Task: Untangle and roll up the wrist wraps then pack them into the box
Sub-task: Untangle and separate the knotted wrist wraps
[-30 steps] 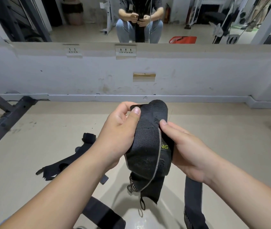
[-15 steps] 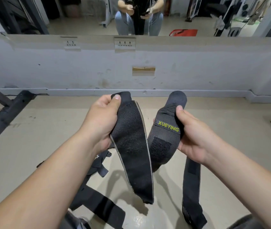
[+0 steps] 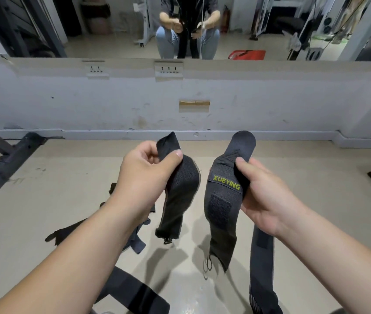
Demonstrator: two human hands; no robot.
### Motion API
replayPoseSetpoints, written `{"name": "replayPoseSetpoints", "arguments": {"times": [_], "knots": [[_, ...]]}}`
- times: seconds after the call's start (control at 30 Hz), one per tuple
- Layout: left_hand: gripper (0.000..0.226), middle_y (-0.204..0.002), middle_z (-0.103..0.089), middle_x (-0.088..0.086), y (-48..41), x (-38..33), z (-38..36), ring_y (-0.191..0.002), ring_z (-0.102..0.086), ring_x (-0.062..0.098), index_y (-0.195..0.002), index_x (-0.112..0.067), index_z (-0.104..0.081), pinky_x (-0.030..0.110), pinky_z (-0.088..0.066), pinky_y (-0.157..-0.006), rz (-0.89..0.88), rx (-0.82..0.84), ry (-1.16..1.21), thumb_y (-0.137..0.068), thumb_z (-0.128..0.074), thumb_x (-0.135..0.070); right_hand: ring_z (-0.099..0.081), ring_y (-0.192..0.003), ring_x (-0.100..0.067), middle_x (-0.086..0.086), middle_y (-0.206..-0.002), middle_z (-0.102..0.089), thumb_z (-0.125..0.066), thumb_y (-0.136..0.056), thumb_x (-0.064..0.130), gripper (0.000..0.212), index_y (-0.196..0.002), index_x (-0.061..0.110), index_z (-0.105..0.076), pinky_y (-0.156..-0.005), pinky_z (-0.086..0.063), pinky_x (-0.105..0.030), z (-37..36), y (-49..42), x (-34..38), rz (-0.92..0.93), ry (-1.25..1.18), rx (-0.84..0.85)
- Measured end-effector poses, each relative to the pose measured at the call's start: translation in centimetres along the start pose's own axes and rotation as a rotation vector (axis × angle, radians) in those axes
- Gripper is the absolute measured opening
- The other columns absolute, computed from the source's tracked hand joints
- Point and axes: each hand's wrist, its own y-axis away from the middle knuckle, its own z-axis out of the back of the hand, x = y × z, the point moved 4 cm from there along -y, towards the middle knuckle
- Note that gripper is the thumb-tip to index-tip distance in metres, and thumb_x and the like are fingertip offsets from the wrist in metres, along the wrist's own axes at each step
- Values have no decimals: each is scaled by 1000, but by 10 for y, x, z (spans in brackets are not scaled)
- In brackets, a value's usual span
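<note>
Centre of frame: left hand grasps the left wrap, right hand the right wrap, held apart, presumably so each hangs untangled for rolling.

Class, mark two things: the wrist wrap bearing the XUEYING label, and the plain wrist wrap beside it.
labelled wrist wrap (image 3: pixel 219 209): head view, on its fastening patch.
plain wrist wrap (image 3: pixel 181 191): head view, on its textured middle.

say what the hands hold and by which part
The left hand pinches the plain wrap near its top end; the right hand grips the XUEYING wrap near its top.
</note>
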Motion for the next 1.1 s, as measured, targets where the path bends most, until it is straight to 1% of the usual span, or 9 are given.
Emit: {"name": "replayPoseSetpoints", "arguments": {"times": [0.13, 0.23, 0.33, 0.4, 0.5, 0.63, 0.77, 1.0, 1.1], "knots": [[30, -64, -55, 7, 9, -8, -8, -58, -51, 16, -76, -14, -47, 28, -35, -55, -128, -19, -93, -91, -73, -10, -75, -102, -21, -10, -121, -77, -54, -108, 22, 23, -125, 13, -68, -90, -59, -37, -11, 6, -4, 13, -23, 63], [42, -80, -73, 9, 14, -10, -15, -73, -68, 0, -66, -20, -36, 23, -41, -58, -127, -14, -88, -90, -60, 5, -75, -100, -22, -14, -119, -77, -54, -108, 19, 22, -122, 11, -68, -86, -61, -35, -20, 10, -6, 22, -43, 121], [48, -79, -67, 10, 15, -5, -20, -80, -67, 12, -65, -19, -31, 28, -44, -66, -136, 8, -64, -93, -66, -2, -75, -98, -22, -13, -115, -78, -56, -107, 22, 21, -118, 12, -70, -88, -59, -37, -22, 11, -7, 38, -2, 133], [47, -77, -64, 12, 15, -5, -22, -81, -68, 16, -68, -19, -33, 32, -45, -69, -136, 32, -45, -96, -69, -7, -75, -99, -24, -14, -115, -78, -58, -106, 28, 24, -117, 11, -71, -92, -59, -40, -20, 10, -8, 38, 41, 123], [28, -90, -81, 5, 15, -2, -26, -81, -74, 15, -84, -17, -45, 35, -53, -74, -43, 95, 82, -101, -66, -7, -74, -100, -27, -13, -115, -78, -60, -104, 36, 29, -116, 13, -72, -97, -57, -44, -16, 8, -6, 33, 76, 102], [14, -96, -83, 5, 4, 1, -18, -86, -74, 22, -110, -15, -59, 41, -56, -82, 54, 75, 123, -101, -69, -13, -73, -90, -21, -8, -100, -78, -57, -106, 37, 26, -104, 16, -72, -86, -58, -38, -8, 4, 6, 98, 140, 59], [9, -102, -82, 9, -11, 0, -3, -104, -76, 35, -107, -17, -76, 49, -54, -96, 92, 57, 127, -101, -70, -19, -68, -72, -11, 0, -80, -72, -52, -108, 34, 29, -91, 15, -66, -66, -56, -23, -6, 6, 23, 212, 326, 108], [28, -93, -71, 6, -9, 3, -12, -71, -57, 16, -125, -7, -71, 25, -44, -63, 62, 344, 37, -112, -47, -13, -60, -59, -8, 3, -69, -65, -50, -108, 21, 23, -86, 13, -52, -56, -50, -19, -22, 22, 15, 147, 358, 350], [16, -77, -60, 5, -8, 4, -20, -58, -45, 13, -114, -2, -66, 23, -39, -54, 10, 355, 34, -110, -54, -13, -65, -68, -10, 1, -77, -71, -57, -104, 21, 16, -92, 10, -57, -64, -52, -20, -31, 25, 5, 182, 331, 341]]}}
